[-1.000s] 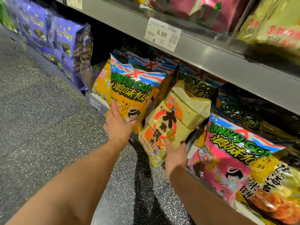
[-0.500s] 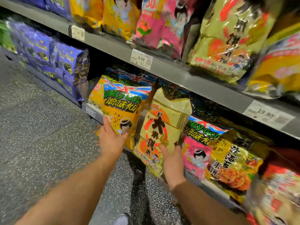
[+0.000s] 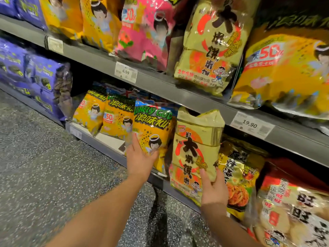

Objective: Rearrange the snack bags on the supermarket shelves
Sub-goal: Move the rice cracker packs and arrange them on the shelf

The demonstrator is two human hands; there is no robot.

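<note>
Lifted and straightened since half a second earlier: pale cracker bag (image 3: 195, 139), now near upright, its top close under the upper shelf (image 3: 178, 93) edge. Both hands in the same holds as before.

Left hand (image 3: 140, 157) gripping the lower part of the yellow snack bag (image 3: 153, 132), thumb across its front, at the front of the lower shelf (image 3: 108, 142). Right hand (image 3: 213, 189) gripping the lower right of the pale cracker bag, fingers curled on its front. Bag held out over the shelf lip, between the yellow snack bag and a gold bag (image 3: 238, 175) on its right.

Judged early to midway: two bags in hand, neither seated in a row. Matching large bag (image 3: 213, 41) seen on the upper shelf; likely home there, not certain. Yellow row (image 3: 105, 114) to the left in fair order.

Clearances: little room above the pale cracker bag, under the shelf edge and the 19.90 price tag (image 3: 250, 124). Neighbours close on both sides. Bare strip of lower shelf just left of the left hand. Open floor (image 3: 44, 166) on the near side for drawing bags out.
</note>
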